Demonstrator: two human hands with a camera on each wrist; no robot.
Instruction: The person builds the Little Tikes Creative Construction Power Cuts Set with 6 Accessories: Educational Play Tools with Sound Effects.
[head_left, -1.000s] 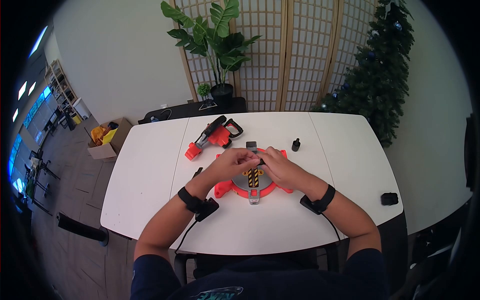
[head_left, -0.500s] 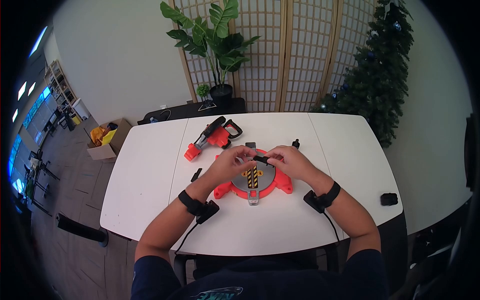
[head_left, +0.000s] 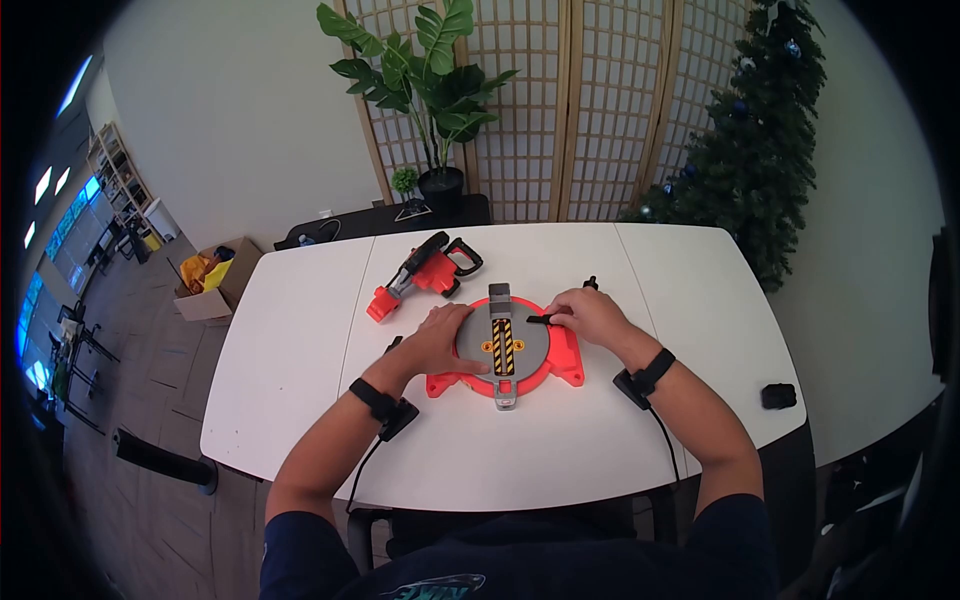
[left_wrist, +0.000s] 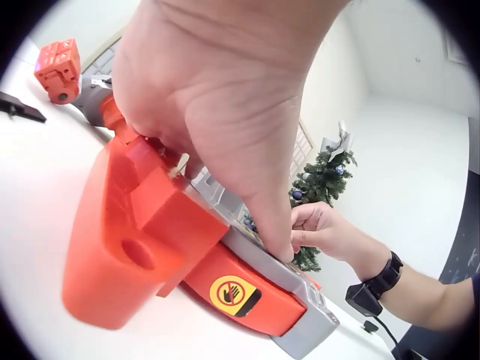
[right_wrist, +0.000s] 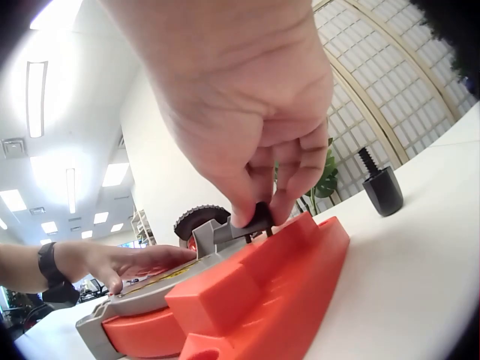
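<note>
A toy miter saw base, red with a grey round turntable and a yellow-black striped strip, lies on the white table in front of me. My left hand rests on its left side, fingers spread and thumb across the turntable's near edge. Over the right side, my right hand pinches a small black bar-shaped piece between thumb and fingers. The right wrist view shows short pegs under this black piece, close over the red edge.
The red and black toy saw head lies behind the base to the left. A black threaded knob stands to the right. Another black bar lies left of the base. Near the table's right edge sits a small black object.
Both hands were together over the turntable with the black piece between them. My left hand has let go and come down onto the base's left side; the right has carried the piece rightward.
</note>
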